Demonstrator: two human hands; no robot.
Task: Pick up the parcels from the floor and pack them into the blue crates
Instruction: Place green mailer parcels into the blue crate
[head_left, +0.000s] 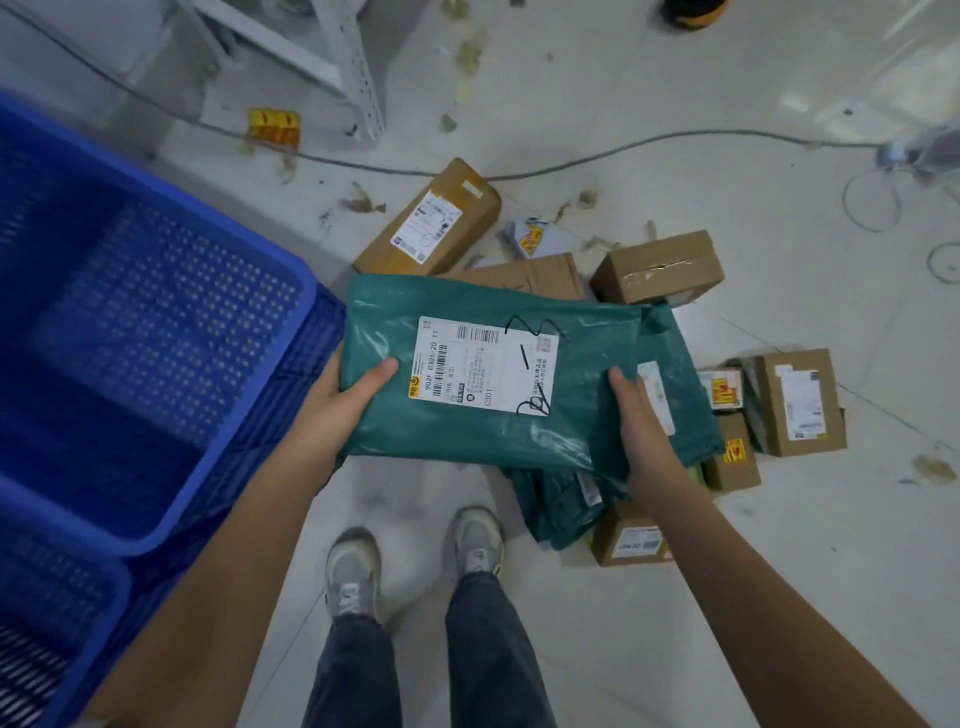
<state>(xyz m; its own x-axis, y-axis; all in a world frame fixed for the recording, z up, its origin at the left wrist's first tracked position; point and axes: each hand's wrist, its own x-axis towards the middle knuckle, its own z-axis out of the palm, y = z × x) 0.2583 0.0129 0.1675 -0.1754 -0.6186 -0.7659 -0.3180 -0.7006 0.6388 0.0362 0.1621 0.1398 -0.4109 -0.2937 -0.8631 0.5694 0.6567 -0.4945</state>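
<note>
Left hand (347, 400) and right hand (644, 431) are gripping the green parcel (519, 374), thumbs on top, fingers hidden underneath. The parcel is covering boxes at 12 o'clock.

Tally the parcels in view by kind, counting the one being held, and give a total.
Brown cardboard boxes: 7
Green plastic mailers: 2, one held by the left hand and right hand, one on the floor
Pale grey pouch: 1
Total: 10
</note>
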